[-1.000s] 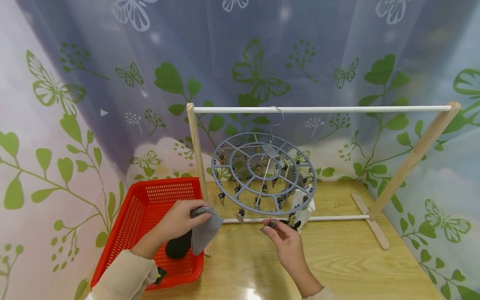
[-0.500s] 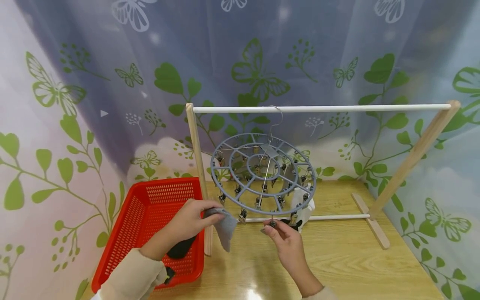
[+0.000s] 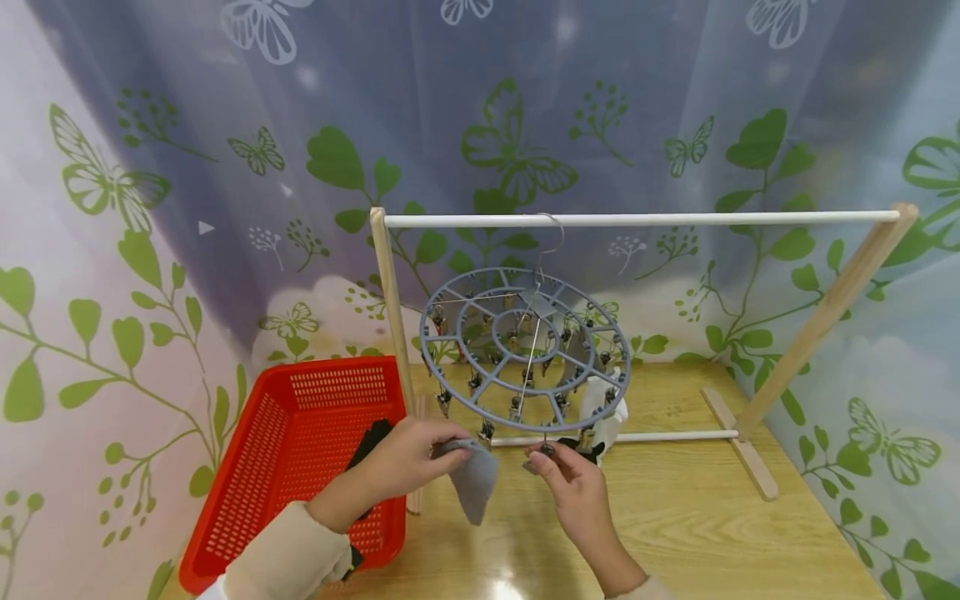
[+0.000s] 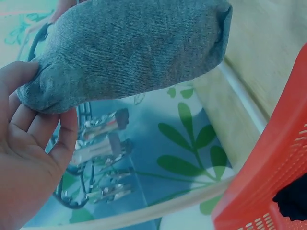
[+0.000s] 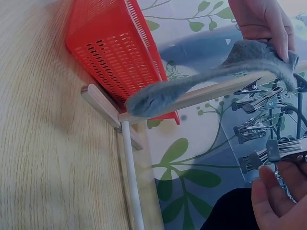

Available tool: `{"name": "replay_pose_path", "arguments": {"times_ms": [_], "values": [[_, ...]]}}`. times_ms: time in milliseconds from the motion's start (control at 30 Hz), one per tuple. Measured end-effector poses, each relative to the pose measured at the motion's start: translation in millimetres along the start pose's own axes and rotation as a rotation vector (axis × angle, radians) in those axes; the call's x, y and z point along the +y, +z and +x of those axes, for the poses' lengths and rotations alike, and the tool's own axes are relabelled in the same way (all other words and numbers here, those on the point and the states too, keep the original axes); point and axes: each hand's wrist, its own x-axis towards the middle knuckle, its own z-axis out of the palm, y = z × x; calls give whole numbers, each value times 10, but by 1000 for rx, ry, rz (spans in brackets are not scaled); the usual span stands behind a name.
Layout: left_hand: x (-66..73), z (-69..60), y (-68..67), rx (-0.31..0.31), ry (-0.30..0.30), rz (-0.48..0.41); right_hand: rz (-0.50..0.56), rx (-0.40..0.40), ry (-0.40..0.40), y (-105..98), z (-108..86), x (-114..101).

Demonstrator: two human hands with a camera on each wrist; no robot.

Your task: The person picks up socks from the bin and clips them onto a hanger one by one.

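Note:
A small grey sock (image 3: 476, 485) dangles from my left hand (image 3: 411, 460), pinched at one end between thumb and fingers. In the left wrist view the sock (image 4: 139, 50) stretches sideways from the fingertips. A round grey clip hanger (image 3: 540, 428) hangs by its hook from the rack's white top bar. At the hanger's front edge my right hand (image 3: 579, 492) pinches a metal clip (image 3: 547, 450). The right wrist view shows this clip (image 5: 288, 149) between the fingers; whether its jaws are parted I cannot tell. The sock and the clip are apart.
A red plastic basket (image 3: 337, 364) stands left of the rack, with a black cloth item (image 3: 371, 444) in it. White (image 3: 613, 417) and black cloth hangs at the hanger's right side. The wooden rack post (image 3: 392, 308) rises between basket and hanger.
My left hand has carried the grey sock rightward, from over the basket's edge to near the hanger's front. My right hand has stayed on the clip.

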Motion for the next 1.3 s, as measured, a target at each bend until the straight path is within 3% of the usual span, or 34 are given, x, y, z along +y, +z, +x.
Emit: {"name": "replay_pose_path", "arguments": {"times_ms": [300, 700, 1000, 1300], "values": [[-13, 42, 180, -23, 59, -34, -4, -13, -37, 5, 10, 13], [-20, 104, 391, -47, -4, 101, 35, -20, -75, -6, 9, 36], [24, 115, 438, -31, 10, 109, 63, -17, -114, -6, 5, 26], [70, 154, 552, -21, 6, 91, -32, 71, -135, 31, 12, -35]]}}
